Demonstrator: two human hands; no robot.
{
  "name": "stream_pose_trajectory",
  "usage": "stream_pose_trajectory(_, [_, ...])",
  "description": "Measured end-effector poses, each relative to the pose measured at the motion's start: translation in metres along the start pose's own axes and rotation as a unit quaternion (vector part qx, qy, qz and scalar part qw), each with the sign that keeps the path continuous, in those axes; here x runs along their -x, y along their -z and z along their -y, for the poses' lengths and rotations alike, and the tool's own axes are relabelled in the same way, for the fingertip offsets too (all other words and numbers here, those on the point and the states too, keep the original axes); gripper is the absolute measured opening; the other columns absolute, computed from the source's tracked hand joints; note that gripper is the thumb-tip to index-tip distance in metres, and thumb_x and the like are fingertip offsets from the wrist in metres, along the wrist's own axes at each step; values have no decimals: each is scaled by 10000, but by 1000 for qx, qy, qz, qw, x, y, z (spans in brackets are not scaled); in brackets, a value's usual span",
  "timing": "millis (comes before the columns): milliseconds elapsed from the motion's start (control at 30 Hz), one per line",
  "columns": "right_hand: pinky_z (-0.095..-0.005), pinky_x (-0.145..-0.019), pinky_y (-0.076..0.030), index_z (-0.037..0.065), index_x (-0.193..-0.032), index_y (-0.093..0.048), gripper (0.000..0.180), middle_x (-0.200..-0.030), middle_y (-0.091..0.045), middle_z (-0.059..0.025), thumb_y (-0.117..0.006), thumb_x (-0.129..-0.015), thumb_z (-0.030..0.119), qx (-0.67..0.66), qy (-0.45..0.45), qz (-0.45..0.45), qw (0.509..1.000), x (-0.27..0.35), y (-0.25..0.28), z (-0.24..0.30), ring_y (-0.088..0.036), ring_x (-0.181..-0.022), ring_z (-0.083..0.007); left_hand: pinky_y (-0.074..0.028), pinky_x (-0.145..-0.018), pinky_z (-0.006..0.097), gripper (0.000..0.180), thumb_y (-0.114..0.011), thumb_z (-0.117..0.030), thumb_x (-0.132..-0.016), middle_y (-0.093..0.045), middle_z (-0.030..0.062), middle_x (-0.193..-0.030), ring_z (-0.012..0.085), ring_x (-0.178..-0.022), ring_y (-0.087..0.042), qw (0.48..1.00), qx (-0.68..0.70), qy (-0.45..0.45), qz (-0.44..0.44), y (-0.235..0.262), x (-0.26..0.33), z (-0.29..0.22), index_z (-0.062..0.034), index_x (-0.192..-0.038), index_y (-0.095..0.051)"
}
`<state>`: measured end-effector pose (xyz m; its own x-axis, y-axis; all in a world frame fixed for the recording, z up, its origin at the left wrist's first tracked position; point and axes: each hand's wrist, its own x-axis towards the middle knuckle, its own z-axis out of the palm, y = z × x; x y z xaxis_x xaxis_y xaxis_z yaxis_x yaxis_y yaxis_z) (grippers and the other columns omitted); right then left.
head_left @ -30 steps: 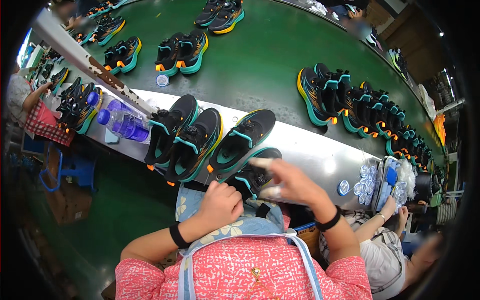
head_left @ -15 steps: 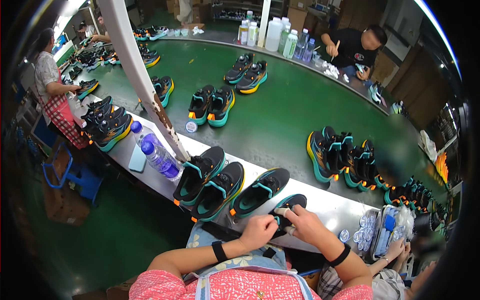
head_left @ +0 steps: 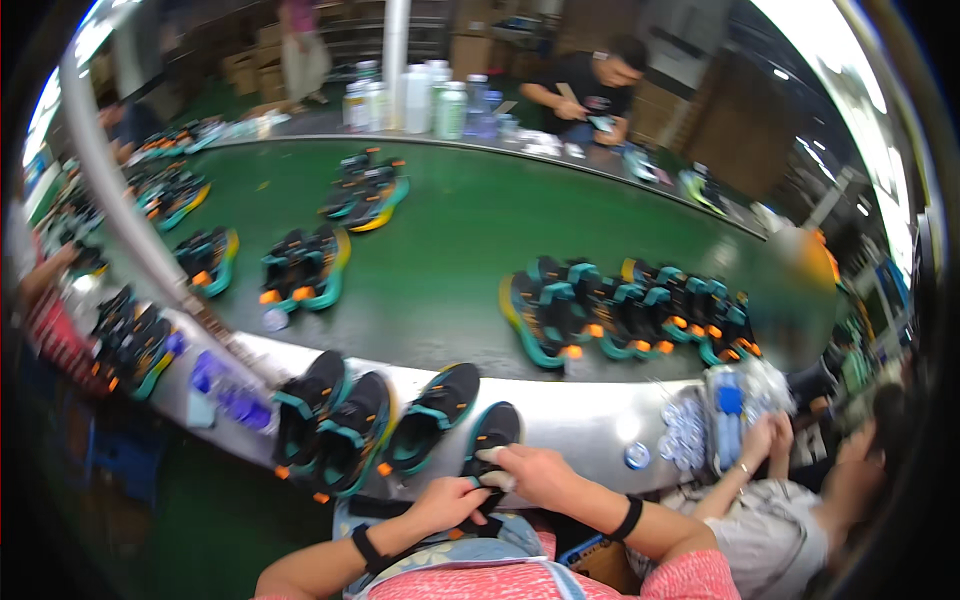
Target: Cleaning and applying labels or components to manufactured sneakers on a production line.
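Note:
Directly before me a black sports shoe (head_left: 494, 424) with a teal rim points away, its toe on the metal ledge. My right hand (head_left: 538, 477), with white covers on its fingertips, is closed on the shoe's upper near the opening. My left hand (head_left: 450, 503) is curled at the near left side of the same shoe, thumb toward the right fingers; what its fingers grip is hidden. Left of this shoe stands another black shoe (head_left: 432, 418). Further left, a pair of black, teal and yellow shoes (head_left: 352, 432) sits side by side.
The metal ledge (head_left: 572, 405) borders a green belt (head_left: 430, 240) carrying several shoes (head_left: 560, 310). On the right are round lidded pots (head_left: 682, 430), a tray (head_left: 727, 372) and a neighbour's hands (head_left: 768, 440). Purple-capped bottles (head_left: 235, 390) and a white post (head_left: 110, 190) stand left.
My view has swung right and blurred, so the shoes appear further left. My left hand has come closer to the right hand at the shoe, which my right hand still grips.

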<state>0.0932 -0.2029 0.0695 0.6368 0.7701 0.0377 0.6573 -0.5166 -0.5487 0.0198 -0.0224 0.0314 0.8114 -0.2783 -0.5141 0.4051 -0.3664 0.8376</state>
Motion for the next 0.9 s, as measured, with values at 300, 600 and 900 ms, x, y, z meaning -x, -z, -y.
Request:
stream_pose_trajectory(300, [-445, -731, -477, 98, -1059, -541, 268, -890, -547, -126, -628, -855, 248, -55, -47, -53, 996, 1, -19, -1, -577, -882, -333, -491, -537, 241, 250, -560, -147, -941, -683, 96, -724, 171, -605, -673, 988, 152, -6, -36, -2, 5, 15, 81, -938, -662])
stream_pose_trajectory(600, [-431, -719, -433, 84, -1024, -558, 266, -853, -511, -134, -668, -792, 151, -90, -4, -113, 989, 1, -30, 1, -546, -845, -332, -456, -490, 237, 295, -578, -148, -927, -675, 117, -645, 146, -563, -658, 983, 175, 36, -42, 0, 7, 5, 91, -765, -639])
stream_pose_trajectory(900, [-430, -764, -464, 119, -1137, -596, 368, -833, -554, -134, -685, -786, 186, -154, -19, -79, 985, 5, -20, -1, -559, -875, -359, -476, -535, 264, 282, -553, -195, -941, -689, 82, -646, 133, -592, -659, 988, 149, -10, -34, -4, -1, 21, 39, -855, -684])
